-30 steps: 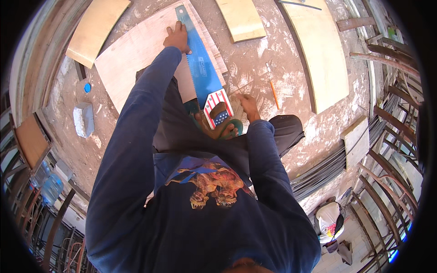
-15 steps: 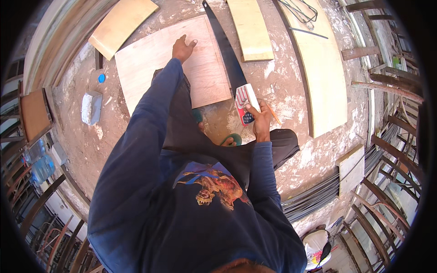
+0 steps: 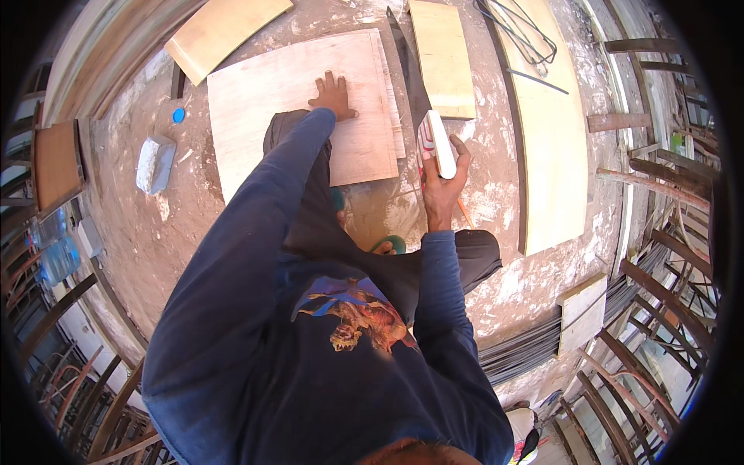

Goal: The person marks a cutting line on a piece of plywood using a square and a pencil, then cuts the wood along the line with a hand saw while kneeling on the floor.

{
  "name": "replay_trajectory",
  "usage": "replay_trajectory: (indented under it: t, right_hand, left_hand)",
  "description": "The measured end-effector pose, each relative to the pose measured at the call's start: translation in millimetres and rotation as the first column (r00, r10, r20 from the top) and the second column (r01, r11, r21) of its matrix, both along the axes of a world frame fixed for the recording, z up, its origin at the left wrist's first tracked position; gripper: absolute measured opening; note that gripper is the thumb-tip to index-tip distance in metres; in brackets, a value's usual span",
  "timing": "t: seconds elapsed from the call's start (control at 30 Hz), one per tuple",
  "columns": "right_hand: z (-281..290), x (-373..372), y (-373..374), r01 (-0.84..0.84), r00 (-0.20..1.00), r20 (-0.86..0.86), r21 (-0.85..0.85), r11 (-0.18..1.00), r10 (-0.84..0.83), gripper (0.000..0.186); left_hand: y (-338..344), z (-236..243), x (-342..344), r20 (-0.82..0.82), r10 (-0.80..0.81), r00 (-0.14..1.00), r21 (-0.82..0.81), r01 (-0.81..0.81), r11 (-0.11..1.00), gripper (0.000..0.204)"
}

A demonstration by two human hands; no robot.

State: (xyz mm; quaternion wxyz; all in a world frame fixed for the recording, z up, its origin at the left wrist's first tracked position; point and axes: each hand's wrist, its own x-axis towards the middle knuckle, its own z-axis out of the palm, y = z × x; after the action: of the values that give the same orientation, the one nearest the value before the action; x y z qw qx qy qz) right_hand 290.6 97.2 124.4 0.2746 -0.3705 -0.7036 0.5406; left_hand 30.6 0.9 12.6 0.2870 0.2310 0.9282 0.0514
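My left hand (image 3: 333,101) rests spread on a square of pale plywood (image 3: 256,124), with a second sheet edge showing beneath its right side. My right hand (image 3: 446,182) grips the white, red-striped handle of a handsaw (image 3: 432,139), tilted beside the plywood. The saw's dark blade points away from me, alongside a yellow board (image 3: 442,54). An orange pencil (image 3: 466,213) lies by my right wrist, partly hidden. My dark-trousered legs are folded below, with green sandals (image 3: 391,246) showing.
A long yellow board (image 3: 550,163) with black wire loops (image 3: 523,39) is at right, another board (image 3: 217,35) at back left. A white block (image 3: 155,163) and blue cap (image 3: 178,115) sit left. Curved wooden pieces (image 3: 651,287), bundled rods (image 3: 519,349) and water bottles (image 3: 58,260) line the sides.
My right hand took hold of the saw, lifting it off the plywood and moving it rightward, blade turned more edge-on. My left hand left the blade and now lies flat on the sheet.
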Motion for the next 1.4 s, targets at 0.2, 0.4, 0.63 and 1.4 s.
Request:
replay_trajectory:
  t: [0.2,0.4,0.63,1.4]
  right_hand:
    - [-12.3,-30.5,-27.2,-0.132,0.991,0.006,0.143,0.981,0.132,0.053]
    - [-17.9,-39.7,-27.6,-0.149,0.989,0.018,0.089,0.985,0.148,0.049]
    - [-11.1,-29.0,-29.3,-0.154,0.988,0.007,0.077,0.985,0.154,0.048]
    - [16.1,-21.1,-52.2,-0.192,0.96,0.186,-0.099,0.976,0.208,0.052]
  left_hand:
    - [-9.7,-3.2,-0.8,-0.053,-0.087,0.995,-0.058,0.084,0.995,0.119]
    - [-11.0,-6.9,0.2,-0.106,-0.11,0.988,-0.053,0.104,0.993,0.12]
    - [-10.5,-5.4,1.3,-0.184,-0.124,0.975,-0.051,0.117,0.992,0.116]
    - [44.0,-80.2,-73.4,-0.59,0.056,0.805,0.246,0.113,0.963,0.064]
